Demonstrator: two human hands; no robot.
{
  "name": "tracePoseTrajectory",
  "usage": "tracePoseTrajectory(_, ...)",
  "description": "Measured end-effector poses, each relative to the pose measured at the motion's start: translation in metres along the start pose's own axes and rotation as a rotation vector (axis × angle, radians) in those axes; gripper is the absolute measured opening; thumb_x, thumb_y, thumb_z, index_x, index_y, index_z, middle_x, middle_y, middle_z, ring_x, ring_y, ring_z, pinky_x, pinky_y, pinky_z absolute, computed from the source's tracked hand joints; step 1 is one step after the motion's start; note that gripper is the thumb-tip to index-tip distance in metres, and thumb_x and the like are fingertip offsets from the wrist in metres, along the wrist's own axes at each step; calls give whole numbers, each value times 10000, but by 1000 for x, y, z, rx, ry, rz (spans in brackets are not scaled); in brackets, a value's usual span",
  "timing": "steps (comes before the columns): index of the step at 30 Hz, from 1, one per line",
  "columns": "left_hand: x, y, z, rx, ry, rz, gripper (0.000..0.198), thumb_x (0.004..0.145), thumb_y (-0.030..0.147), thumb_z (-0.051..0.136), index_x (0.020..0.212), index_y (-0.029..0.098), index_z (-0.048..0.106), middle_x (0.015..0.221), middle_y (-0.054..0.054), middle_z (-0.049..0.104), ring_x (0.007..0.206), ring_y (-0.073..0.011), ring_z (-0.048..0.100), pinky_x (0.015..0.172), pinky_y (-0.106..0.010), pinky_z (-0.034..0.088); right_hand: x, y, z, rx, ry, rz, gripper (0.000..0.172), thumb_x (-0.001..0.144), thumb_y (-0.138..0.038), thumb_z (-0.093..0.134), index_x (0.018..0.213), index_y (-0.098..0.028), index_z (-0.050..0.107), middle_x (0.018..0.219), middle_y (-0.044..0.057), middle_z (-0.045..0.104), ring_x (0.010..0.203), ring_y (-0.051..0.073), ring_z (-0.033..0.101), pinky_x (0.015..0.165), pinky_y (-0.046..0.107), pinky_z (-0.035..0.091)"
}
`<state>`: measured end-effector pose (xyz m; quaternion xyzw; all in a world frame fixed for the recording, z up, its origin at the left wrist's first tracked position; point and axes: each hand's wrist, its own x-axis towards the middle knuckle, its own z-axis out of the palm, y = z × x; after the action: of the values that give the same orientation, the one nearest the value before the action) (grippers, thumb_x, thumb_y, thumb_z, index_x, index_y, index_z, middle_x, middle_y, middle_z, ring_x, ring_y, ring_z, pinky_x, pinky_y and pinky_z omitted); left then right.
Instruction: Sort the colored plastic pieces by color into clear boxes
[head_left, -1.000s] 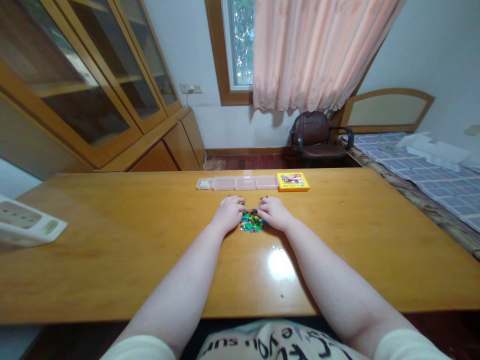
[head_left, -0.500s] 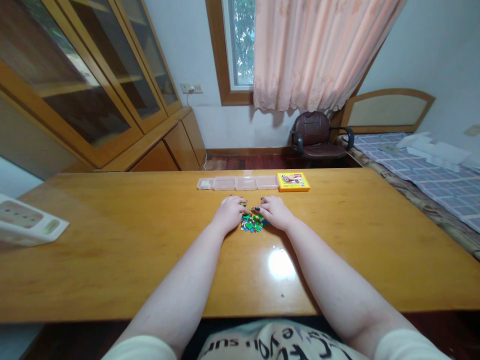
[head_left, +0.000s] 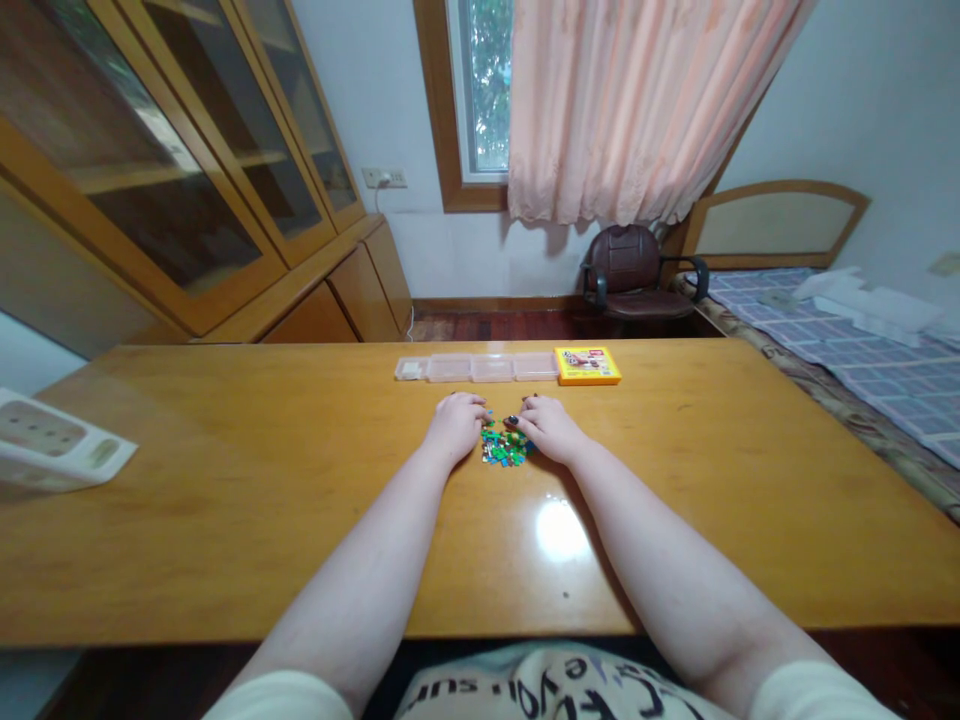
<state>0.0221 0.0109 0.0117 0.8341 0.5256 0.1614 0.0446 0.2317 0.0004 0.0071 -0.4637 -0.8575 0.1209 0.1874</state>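
Observation:
A small pile of tiny coloured pieces, mostly green with some blue, lies on the wooden table in front of me. Against its left side rests my left hand, fingers reaching forward and thumb apart. My right hand curves around the right side of the pile, its dark-nailed thumb pointing inward over the pieces. Both hands look open, and I see no piece gripped in either. Parts of the pile are covered by the fingers. The pieces are too small to name exactly.
Beyond my hands stands a row of clear plastic boxes, touching a yellow box at its right end. A white power strip is at the table's left. Behind the table are a chair and a bed.
My hands have shifted slightly around the pile. The fingers have drawn back a little, and the pieces between them sit slightly closer together.

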Motion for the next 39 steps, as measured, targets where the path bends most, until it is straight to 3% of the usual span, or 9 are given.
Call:
tracePoseTrajectory(4, 0, 2, -1, -9, -9, -11, 322, 783, 118, 481, 886, 254, 754, 1097, -39, 673, 1057, -212, 566, 988, -379, 418, 1, 3, 0, -7, 47, 50, 403, 964, -371, 393, 862, -187, 736, 880, 69, 625, 874, 178, 520, 783, 289, 328)
tracePoseTrajectory(11, -1, 3, 6, -26, -69, 113, 353, 789, 143, 473, 984, 285, 731, 1157, -39, 633, 1126, -215, 514, 1025, -409, 381, 1, 5, 2, 55, 56, 2, 396, 966, -326, 386, 877, -222, 757, 791, 49, 627, 822, 172, 531, 768, 283, 348)
tracePoseTrajectory(18, -4, 8, 4, -45, -104, 97, 389, 824, 177, 447, 1138, 257, 662, 1274, -70, 556, 1200, -232, 463, 1053, -421, 354, 1, 5, 1, 50, 20, -90, 417, 951, -391, 418, 809, -191, 755, 777, 52, 636, 781, 166, 522, 759, 291, 348)
tracePoseTrajectory(25, -2, 6, 6, -41, -88, 70, 362, 814, 171, 460, 1088, 246, 684, 1256, -67, 568, 1191, -226, 471, 1058, -419, 354, 1, 2, -2, -40, 65, 71, 425, 961, -362, 396, 802, -174, 742, 793, 66, 632, 785, 173, 518, 728, 295, 327)
tracePoseTrajectory(30, -3, 6, 8, -59, -88, 112, 339, 815, 170, 467, 1011, 283, 719, 1225, -52, 582, 1176, -220, 479, 1046, -417, 366, 0, 1, -2, -29, 112, 96, 368, 957, -359, 408, 874, -195, 727, 942, 69, 630, 896, 191, 493, 817, 323, 319)
tracePoseTrajectory(36, -5, 9, 7, -57, -99, 118, 394, 822, 190, 477, 1163, 288, 648, 1318, -66, 523, 1235, -250, 428, 1076, -467, 319, 0, 3, 1, 7, 175, 165, 372, 963, -347, 393, 938, -175, 722, 1019, 84, 650, 953, 203, 505, 880, 355, 326)
tracePoseTrajectory(39, -5, 8, 6, -25, -101, 78, 372, 823, 201, 477, 1128, 285, 672, 1320, -67, 528, 1245, -267, 422, 1091, -495, 288, 1, 6, 1, 27, 158, 158, 369, 961, -336, 398, 937, -180, 731, 1029, 84, 669, 971, 206, 531, 898, 364, 343)
